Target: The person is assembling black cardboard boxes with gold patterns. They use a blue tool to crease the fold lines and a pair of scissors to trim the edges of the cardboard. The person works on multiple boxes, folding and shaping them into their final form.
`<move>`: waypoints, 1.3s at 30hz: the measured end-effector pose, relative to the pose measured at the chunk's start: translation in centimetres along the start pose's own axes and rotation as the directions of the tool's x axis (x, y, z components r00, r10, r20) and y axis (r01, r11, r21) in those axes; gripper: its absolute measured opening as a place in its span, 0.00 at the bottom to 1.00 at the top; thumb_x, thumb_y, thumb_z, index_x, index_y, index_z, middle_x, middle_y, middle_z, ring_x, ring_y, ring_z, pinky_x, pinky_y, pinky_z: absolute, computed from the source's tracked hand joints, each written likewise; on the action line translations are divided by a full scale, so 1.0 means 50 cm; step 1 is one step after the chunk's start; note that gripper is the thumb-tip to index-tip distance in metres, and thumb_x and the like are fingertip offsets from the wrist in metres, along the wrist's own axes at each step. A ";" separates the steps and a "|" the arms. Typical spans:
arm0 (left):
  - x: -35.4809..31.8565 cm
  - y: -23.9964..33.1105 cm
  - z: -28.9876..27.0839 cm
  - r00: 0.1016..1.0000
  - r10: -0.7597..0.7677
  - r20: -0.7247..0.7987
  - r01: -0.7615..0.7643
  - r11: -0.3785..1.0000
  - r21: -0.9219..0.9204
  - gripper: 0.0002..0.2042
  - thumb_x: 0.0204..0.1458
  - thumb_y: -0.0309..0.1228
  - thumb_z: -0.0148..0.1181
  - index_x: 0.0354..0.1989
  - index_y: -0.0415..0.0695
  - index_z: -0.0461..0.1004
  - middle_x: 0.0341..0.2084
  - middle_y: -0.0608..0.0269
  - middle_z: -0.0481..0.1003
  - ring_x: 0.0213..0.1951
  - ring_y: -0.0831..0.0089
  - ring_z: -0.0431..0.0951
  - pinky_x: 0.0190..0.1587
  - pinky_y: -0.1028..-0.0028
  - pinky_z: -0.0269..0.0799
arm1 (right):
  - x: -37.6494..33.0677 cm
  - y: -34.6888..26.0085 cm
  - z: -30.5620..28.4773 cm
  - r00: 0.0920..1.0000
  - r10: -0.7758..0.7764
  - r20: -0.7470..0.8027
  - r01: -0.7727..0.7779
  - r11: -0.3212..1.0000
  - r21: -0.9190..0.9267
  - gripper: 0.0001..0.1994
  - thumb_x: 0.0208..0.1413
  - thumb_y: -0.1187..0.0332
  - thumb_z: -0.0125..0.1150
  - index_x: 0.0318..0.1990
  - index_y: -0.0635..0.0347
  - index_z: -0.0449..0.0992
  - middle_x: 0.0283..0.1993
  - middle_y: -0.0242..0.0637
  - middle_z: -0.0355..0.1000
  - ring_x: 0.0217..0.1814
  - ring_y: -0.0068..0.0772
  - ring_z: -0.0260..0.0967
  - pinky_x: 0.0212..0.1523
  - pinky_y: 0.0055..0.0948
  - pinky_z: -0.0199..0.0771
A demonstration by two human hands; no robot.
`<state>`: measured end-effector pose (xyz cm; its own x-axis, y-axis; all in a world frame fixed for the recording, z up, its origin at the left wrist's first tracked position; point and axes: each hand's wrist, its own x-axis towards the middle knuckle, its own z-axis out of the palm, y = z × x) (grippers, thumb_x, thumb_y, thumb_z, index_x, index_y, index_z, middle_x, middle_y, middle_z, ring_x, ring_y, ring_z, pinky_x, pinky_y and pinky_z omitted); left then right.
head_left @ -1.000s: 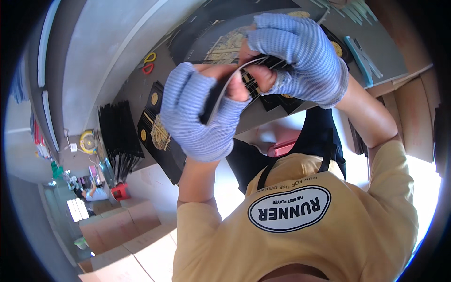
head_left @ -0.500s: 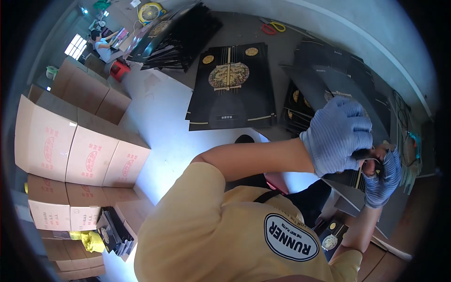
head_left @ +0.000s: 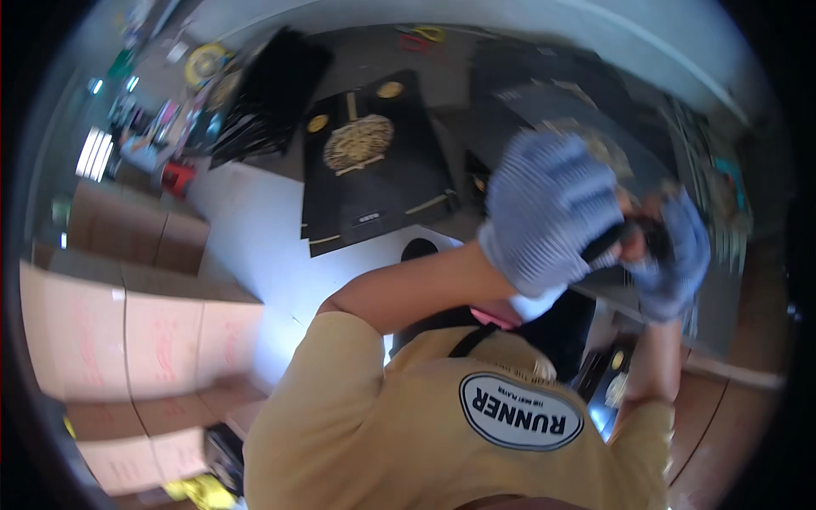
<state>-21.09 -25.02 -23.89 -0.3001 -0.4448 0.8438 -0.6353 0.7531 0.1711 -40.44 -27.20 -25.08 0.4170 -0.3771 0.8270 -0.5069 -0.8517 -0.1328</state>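
Both hands wear grey-blue ribbed work gloves with bare fingertips and are close together at the right. My left hand is closed around a small dark, narrow object, whose kind is blurred by motion. Facing it, my right hand has its fingers curled in beside the same dark object, near the left fingertips. What lies between the two sets of fingers is smeared and partly hidden. Under and behind the hands, black printed sheets lie stacked on the table.
A black printed stack with gold designs lies mid-table. Further left is a leaning pile of black sheets. Red-and-yellow-handled scissors lie at the back. Cardboard boxes stand at left; a person sits beyond, near a red stool.
My view has swung, so the surroundings shift and blur. Both hands appear further left and higher, still together around the dark object.
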 end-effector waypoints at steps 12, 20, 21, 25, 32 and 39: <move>0.010 -0.029 0.005 0.993 -0.116 0.037 0.119 0.984 -0.129 0.08 0.38 0.32 0.66 0.25 0.42 0.77 0.21 0.61 0.70 0.27 0.66 0.68 0.32 0.70 0.64 | 0.039 0.017 0.012 0.993 0.076 0.094 -0.102 0.945 0.311 0.13 0.44 0.62 0.65 0.32 0.62 0.74 0.29 0.41 0.70 0.31 0.44 0.69 0.33 0.31 0.70; 0.017 -0.017 -0.009 0.994 -0.101 0.032 0.105 0.985 -0.136 0.09 0.39 0.33 0.65 0.25 0.41 0.76 0.21 0.60 0.70 0.27 0.66 0.68 0.31 0.70 0.64 | 0.048 0.004 0.001 0.998 0.010 0.060 -0.025 0.968 0.249 0.13 0.45 0.60 0.64 0.31 0.61 0.73 0.27 0.40 0.67 0.28 0.44 0.67 0.29 0.32 0.67; 0.017 -0.015 -0.010 0.994 -0.105 0.033 0.109 0.984 -0.138 0.09 0.39 0.33 0.65 0.25 0.41 0.76 0.21 0.60 0.70 0.27 0.66 0.68 0.31 0.70 0.64 | 0.048 0.002 0.000 0.997 0.020 0.070 -0.035 0.973 0.228 0.14 0.45 0.59 0.64 0.31 0.61 0.73 0.26 0.40 0.67 0.28 0.44 0.66 0.28 0.32 0.67; 0.015 -0.010 -0.009 0.997 -0.080 0.022 0.082 0.991 -0.104 0.09 0.40 0.33 0.65 0.25 0.41 0.76 0.21 0.60 0.70 0.27 0.65 0.68 0.32 0.69 0.63 | 0.033 0.001 0.011 0.997 0.075 0.022 -0.078 0.983 0.166 0.13 0.43 0.60 0.62 0.33 0.58 0.74 0.31 0.40 0.70 0.34 0.46 0.69 0.33 0.36 0.70; 0.005 -0.004 0.004 1.000 -0.012 0.017 0.011 0.998 0.060 0.08 0.42 0.36 0.63 0.25 0.45 0.75 0.21 0.62 0.69 0.29 0.64 0.67 0.35 0.68 0.62 | 0.028 -0.015 0.014 0.987 0.162 0.022 -0.164 0.977 0.140 0.13 0.40 0.59 0.63 0.31 0.56 0.73 0.30 0.37 0.68 0.33 0.44 0.68 0.32 0.36 0.69; -0.042 -0.011 -0.019 0.952 0.214 0.218 -0.185 0.972 -0.145 0.23 0.39 0.45 0.60 0.47 0.53 0.72 0.38 0.65 0.72 0.43 0.57 0.71 0.47 0.61 0.61 | -0.006 0.033 -0.068 0.974 -0.192 0.122 0.191 0.981 0.022 0.07 0.47 0.62 0.57 0.29 0.55 0.72 0.31 0.35 0.68 0.36 0.43 0.67 0.38 0.37 0.66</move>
<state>-19.44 -24.06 -25.26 -0.5768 -0.3680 0.7293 -0.4583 0.8848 0.0839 -44.00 -27.27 -23.69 0.5956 -0.2480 0.7641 -0.4015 -0.9157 0.0157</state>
